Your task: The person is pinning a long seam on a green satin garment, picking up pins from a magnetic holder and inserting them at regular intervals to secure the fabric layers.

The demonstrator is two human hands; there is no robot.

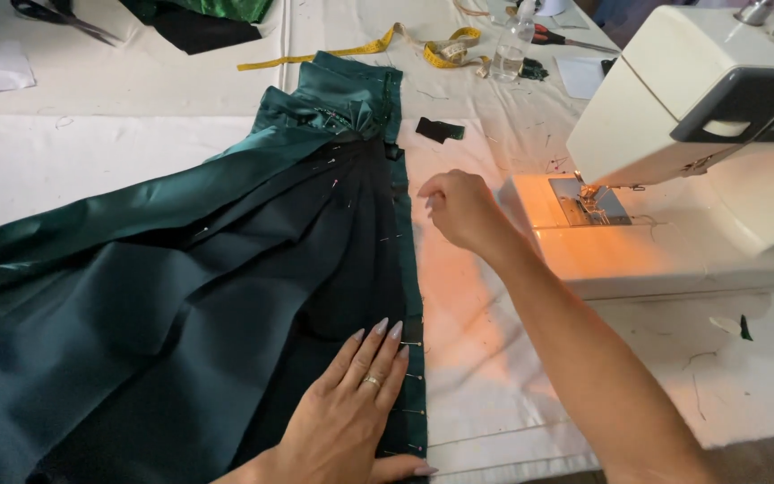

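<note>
- Dark green satin, a pleated garment piece, is lying spread across the white surface, its pinned straight edge running away from the person, near to far, just left of the middle of the view
- The left hand is resting flat on that fabric at the near end, fingers together and stretched out, fingertips touching the pinned edge; it is gripping nothing, only pressing down
- The right hand is hovering farther along the same edge, just to its right, fingers curled loosely inward; whether it is pinching a pin I cannot tell
- So the edge's long axis is passing between the two hands: the left is sitting on it, the right is hanging just beside it and higher up the strip
- A cream sewing machine is standing to the right of the right hand, its lamp glowing orange over the needle plate
- Farther off, the pleats are gathering into a beaded knot, with a small black scrap beside it
- At the far end a yellow tape measure and a clear bottle are lying
</note>
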